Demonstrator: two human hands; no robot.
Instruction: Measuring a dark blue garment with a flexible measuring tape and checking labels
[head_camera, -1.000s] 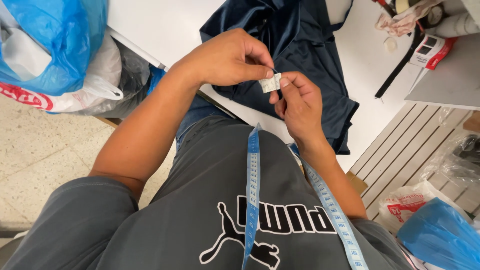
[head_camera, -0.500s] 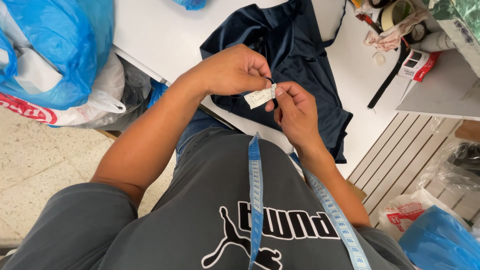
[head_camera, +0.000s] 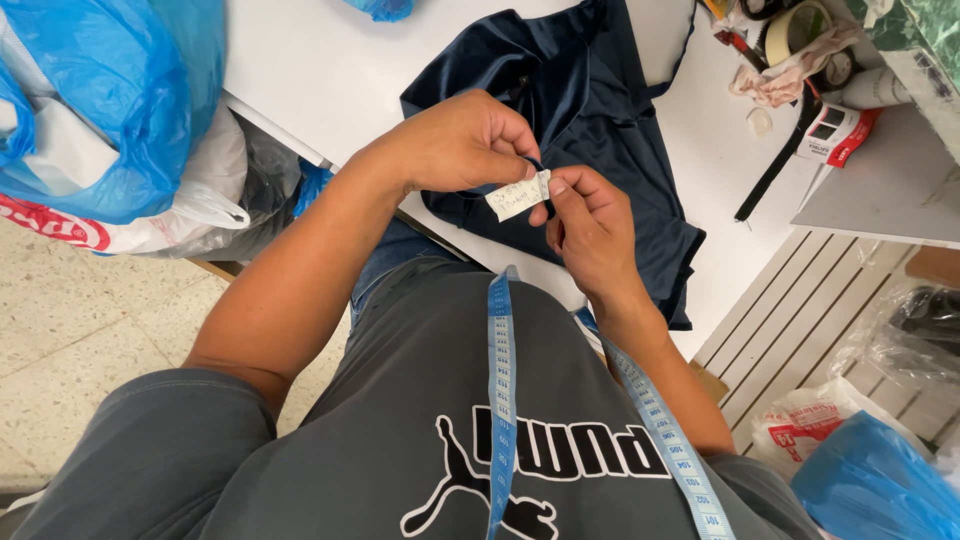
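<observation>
While pinched between both hands, small white paper tag (head_camera: 517, 196) held over navy garment (head_camera: 590, 130) at desk (head_camera: 320, 70) near edge. Left hand (head_camera: 465, 140) grip closed on tag; right hand (head_camera: 590, 225) fingertips closed on its end. Likely tag-fixing step; steady alignment needed.

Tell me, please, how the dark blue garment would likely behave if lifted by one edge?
The garment would probably hang limp: it lies in soft folds on the table. Its sheen suggests a slippery, thin, light cloth.
</observation>
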